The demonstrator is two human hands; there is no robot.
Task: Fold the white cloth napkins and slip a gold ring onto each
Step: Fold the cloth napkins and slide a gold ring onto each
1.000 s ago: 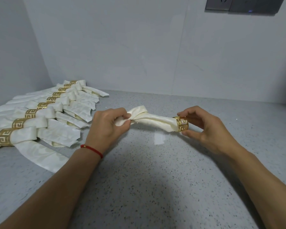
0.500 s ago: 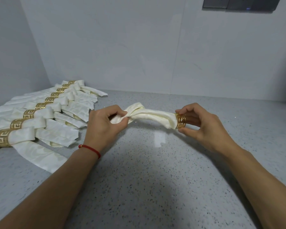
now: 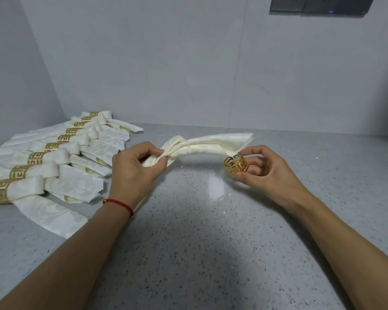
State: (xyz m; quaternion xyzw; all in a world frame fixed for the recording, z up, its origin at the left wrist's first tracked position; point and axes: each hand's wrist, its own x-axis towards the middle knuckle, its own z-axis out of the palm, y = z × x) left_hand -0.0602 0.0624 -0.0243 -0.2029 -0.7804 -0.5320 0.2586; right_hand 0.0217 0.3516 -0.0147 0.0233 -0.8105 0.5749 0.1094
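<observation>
Napkin [image 3: 202, 145] tip (perhaps) touching ring [image 3: 236, 164]

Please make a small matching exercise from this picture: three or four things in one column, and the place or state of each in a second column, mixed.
Things:
1. left hand
2. right hand
3. finished napkins
4. wall socket

Places or states:
A. lying in a row at the left of the counter
B. pinches the gold ring
C. grips the bunched napkin
D. at the top right

Pairs: 1-C, 2-B, 3-A, 4-D
</observation>
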